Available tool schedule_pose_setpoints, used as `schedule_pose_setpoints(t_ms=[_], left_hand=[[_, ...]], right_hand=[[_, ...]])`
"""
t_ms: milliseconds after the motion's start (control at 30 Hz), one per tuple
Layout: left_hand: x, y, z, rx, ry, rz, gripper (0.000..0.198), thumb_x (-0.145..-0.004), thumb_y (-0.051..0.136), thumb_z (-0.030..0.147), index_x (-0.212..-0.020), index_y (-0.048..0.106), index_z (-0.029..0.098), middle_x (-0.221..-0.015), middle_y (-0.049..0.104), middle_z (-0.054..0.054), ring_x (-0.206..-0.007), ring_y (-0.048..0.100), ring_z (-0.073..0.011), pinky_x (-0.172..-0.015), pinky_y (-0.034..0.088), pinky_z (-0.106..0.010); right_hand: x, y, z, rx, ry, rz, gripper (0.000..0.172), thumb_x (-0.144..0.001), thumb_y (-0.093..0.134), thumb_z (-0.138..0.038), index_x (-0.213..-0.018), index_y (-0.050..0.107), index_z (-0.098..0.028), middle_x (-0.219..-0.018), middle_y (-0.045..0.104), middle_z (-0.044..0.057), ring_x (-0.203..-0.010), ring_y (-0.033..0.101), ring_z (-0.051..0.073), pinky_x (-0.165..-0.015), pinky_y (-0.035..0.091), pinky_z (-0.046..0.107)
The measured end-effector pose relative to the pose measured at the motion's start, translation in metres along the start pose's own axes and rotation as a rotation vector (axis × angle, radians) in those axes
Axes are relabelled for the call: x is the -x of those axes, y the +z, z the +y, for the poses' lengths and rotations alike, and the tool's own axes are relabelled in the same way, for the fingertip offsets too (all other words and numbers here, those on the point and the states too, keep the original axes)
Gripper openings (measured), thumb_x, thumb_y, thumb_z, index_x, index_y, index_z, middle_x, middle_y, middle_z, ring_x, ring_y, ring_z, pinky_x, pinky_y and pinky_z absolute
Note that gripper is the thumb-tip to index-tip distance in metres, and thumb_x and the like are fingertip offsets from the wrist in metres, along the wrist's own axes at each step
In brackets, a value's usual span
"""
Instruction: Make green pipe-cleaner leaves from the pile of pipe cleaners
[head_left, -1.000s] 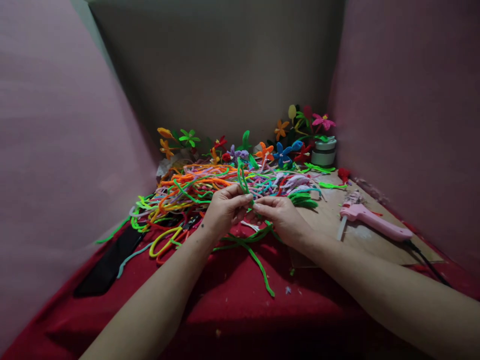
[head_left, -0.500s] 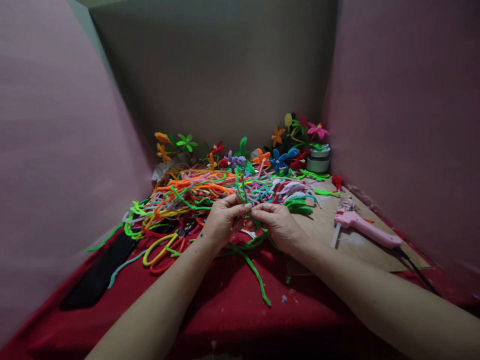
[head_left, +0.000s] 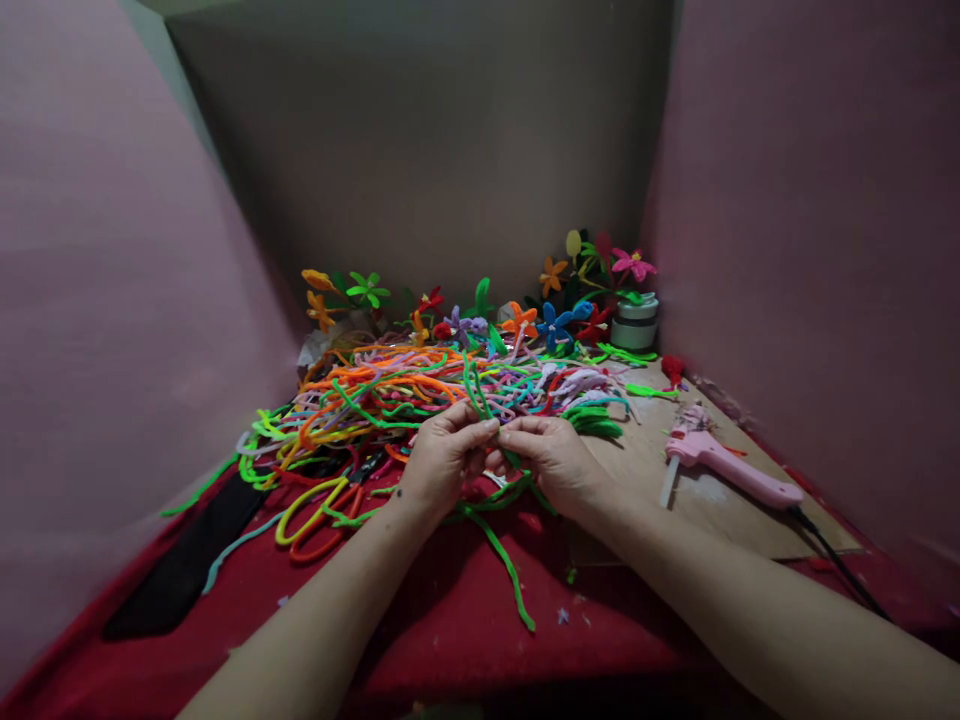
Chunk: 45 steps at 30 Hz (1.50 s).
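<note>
My left hand (head_left: 446, 455) and my right hand (head_left: 551, 460) meet at the middle, fingertips nearly touching. Both are closed in a pinch on green pipe cleaners (head_left: 474, 388), whose upper ends stick up above my left fingers. More green stems pass below the hands, and one long green strand (head_left: 510, 575) trails over the red cloth. Behind the hands spreads a pile of many-coloured pipe cleaners (head_left: 405, 375). The exact spot that the fingertips grip is too small to make out.
A pink glue gun (head_left: 739, 473) lies on a brown board (head_left: 637, 500) at right. Scissors (head_left: 311, 510) and a black object (head_left: 187, 560) lie at left on the red cloth (head_left: 442, 640). Fuzzy flowers (head_left: 555, 325) and a pale jar (head_left: 634, 322) stand at the back.
The camera view has shifted slightly. The upright green ends now lean more to the left, and my right hand's fingers have moved slightly against the left fingertips.
</note>
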<state>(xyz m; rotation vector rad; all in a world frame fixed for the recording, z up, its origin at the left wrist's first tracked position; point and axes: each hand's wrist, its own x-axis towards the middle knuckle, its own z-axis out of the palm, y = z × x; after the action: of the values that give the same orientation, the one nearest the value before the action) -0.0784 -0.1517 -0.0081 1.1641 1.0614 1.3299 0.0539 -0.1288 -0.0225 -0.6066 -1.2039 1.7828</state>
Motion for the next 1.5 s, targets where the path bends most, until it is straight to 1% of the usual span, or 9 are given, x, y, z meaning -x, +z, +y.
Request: schedule_pose_setpoints(t_ms=[333, 533, 700, 800, 867, 967, 1067, 1333, 1500], left_hand=[[0.015, 0.002, 0.014, -0.360, 0.208, 0.145, 0.010, -0.068, 0.065, 0.022, -0.068, 0.059, 0.015, -0.053, 0.056, 0.004, -0.044, 0.047, -0.0059, -0.044, 0.037, -0.017], [0.016, 0.003, 0.019, -0.191, 0.091, 0.082, 0.017, -0.070, 0.064, 0.030, -0.075, 0.055, 0.016, -0.053, 0.059, 0.002, -0.045, 0.053, -0.0102, -0.043, 0.040, -0.019], [0.018, 0.005, 0.020, -0.350, 0.104, 0.123, 0.023, -0.071, 0.063, 0.030, -0.058, 0.052, 0.015, -0.047, 0.054, 0.002, -0.040, 0.047, -0.0082, -0.040, 0.035, -0.018], [0.020, 0.004, 0.017, -0.456, 0.201, 0.173, 0.021, -0.073, 0.061, 0.030, -0.059, 0.054, 0.016, -0.048, 0.050, 0.003, -0.041, 0.043, -0.0081, -0.042, 0.035, -0.019], [0.020, 0.002, 0.016, -0.589, 0.373, 0.181, 0.014, -0.073, 0.061, 0.026, -0.063, 0.058, 0.017, -0.055, 0.051, 0.002, -0.050, 0.047, -0.0093, -0.050, 0.038, -0.020], [0.019, -0.002, 0.022, -0.819, 0.636, 0.121, 0.005, -0.074, 0.060, 0.022, -0.071, 0.064, 0.020, -0.071, 0.056, -0.002, -0.067, 0.052, -0.0128, -0.064, 0.042, -0.022], [0.017, -0.006, 0.033, -0.986, 0.752, 0.042, 0.010, -0.077, 0.057, 0.021, -0.077, 0.066, 0.021, -0.075, 0.055, -0.003, -0.071, 0.052, -0.0135, -0.064, 0.042, -0.023], [0.015, -0.013, 0.049, -1.306, 0.917, -0.151, 0.015, -0.084, 0.047, 0.018, -0.080, 0.062, 0.019, -0.095, 0.056, -0.006, -0.079, 0.055, -0.0120, -0.067, 0.044, -0.022], [0.018, -0.014, 0.060, -1.526, 0.930, -0.325, 0.018, -0.084, 0.043, 0.013, -0.082, 0.060, 0.019, -0.087, 0.060, -0.005, -0.084, 0.054, -0.0156, -0.073, 0.042, -0.025]], right_hand=[[-0.001, -0.003, 0.000, -0.071, 0.035, -0.033, 0.011, -0.061, 0.063, -0.022, -0.060, 0.061, -0.012, -0.053, 0.062, 0.002, -0.046, 0.052, 0.010, -0.050, 0.038, 0.024], [0.002, 0.000, -0.006, 0.005, -0.042, -0.067, 0.011, -0.063, 0.061, -0.020, -0.055, 0.060, -0.012, -0.053, 0.060, 0.001, -0.049, 0.050, 0.009, -0.053, 0.038, 0.023], [0.003, 0.002, -0.002, 0.021, -0.052, 0.006, 0.012, -0.064, 0.062, -0.022, -0.056, 0.059, -0.013, -0.051, 0.061, 0.001, -0.047, 0.049, 0.009, -0.052, 0.036, 0.022], [0.003, 0.001, -0.001, 0.006, -0.035, 0.019, 0.012, -0.063, 0.062, -0.023, -0.057, 0.058, -0.013, -0.051, 0.062, 0.001, -0.044, 0.047, 0.008, -0.049, 0.035, 0.022], [0.003, 0.002, -0.002, 0.011, -0.035, 0.005, 0.012, -0.063, 0.062, -0.022, -0.056, 0.058, -0.013, -0.050, 0.061, 0.001, -0.043, 0.046, 0.008, -0.048, 0.035, 0.022], [0.003, 0.002, -0.005, 0.032, -0.044, -0.015, 0.013, -0.062, 0.062, -0.021, -0.054, 0.057, -0.013, -0.048, 0.059, 0.000, -0.042, 0.044, 0.008, -0.047, 0.035, 0.022], [0.004, 0.002, -0.007, 0.005, -0.035, -0.049, 0.013, -0.060, 0.063, -0.023, -0.054, 0.057, -0.014, -0.047, 0.058, -0.001, -0.043, 0.047, 0.008, -0.048, 0.036, 0.022], [0.008, 0.006, -0.012, 0.006, -0.028, -0.061, 0.010, -0.058, 0.063, -0.021, -0.053, 0.057, -0.014, -0.044, 0.055, -0.002, -0.043, 0.047, 0.009, -0.049, 0.036, 0.024], [0.010, 0.007, -0.017, 0.095, -0.049, -0.081, 0.012, -0.059, 0.058, -0.016, -0.047, 0.055, -0.015, -0.044, 0.053, -0.002, -0.044, 0.045, 0.009, -0.051, 0.037, 0.023]])
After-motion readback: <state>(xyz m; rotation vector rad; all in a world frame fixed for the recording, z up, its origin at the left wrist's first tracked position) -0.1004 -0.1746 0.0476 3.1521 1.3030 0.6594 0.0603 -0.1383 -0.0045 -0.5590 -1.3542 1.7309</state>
